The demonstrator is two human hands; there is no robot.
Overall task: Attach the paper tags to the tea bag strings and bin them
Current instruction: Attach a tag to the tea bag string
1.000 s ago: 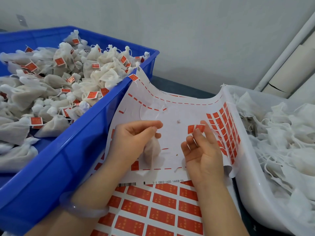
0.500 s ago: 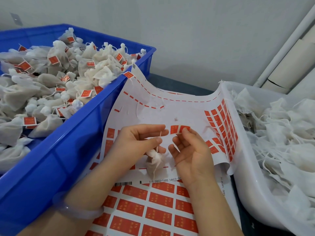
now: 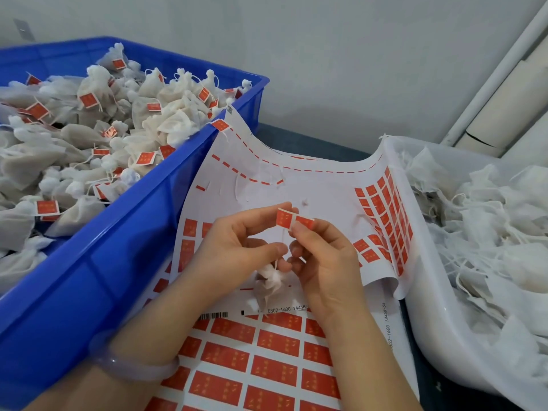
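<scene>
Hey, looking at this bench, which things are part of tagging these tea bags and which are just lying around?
In the job: tag pinched by left hand and right hand; tea bag hanging below; sticker sheets; blue bin of tagged bags; white tub of untagged bags.
Just lying about: pipe; bracelet on left wrist.

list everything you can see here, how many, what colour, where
blue bin: one, blue, left
tagged tea bags: many, white with red tags, in the blue bin
white tub: one, white, right
untagged tea bags: many, white, in the white tub
upper sheet: one, white with some red tags left, draped between bin and tub
lower sheet: one, white with rows of red tags, under the upper sheet
red tag: one, red, at both hands' fingertips
tea bag: one, white, below the hands
bracelet: one, pale, left wrist
left hand: one, pinches the string above the tea bag
right hand: one, pinches the red tag
</scene>
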